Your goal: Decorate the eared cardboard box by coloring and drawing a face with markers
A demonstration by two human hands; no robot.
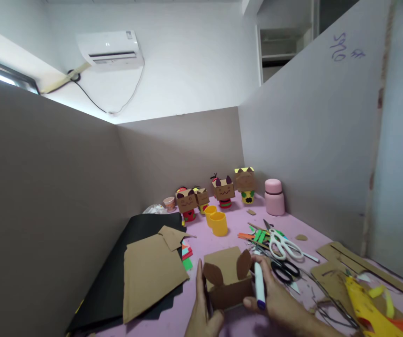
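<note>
A small brown cardboard box (227,281) with two ear-shaped flaps sits on the pink table near the bottom edge of the head view. My left hand (201,309) grips its left side with fingers pressed against it. My right hand (279,295) holds a white marker (259,285) with a purple tip against the box's right side, thumb at the box's lower front.
Black and white scissors (284,255) lie right of the box among coloured paper scraps. Brown card sheets on black paper (152,267) lie left. Two yellow cups (216,221), several cardboard box figures (223,189) and a pink bottle (274,196) stand behind. Grey partition walls surround the table.
</note>
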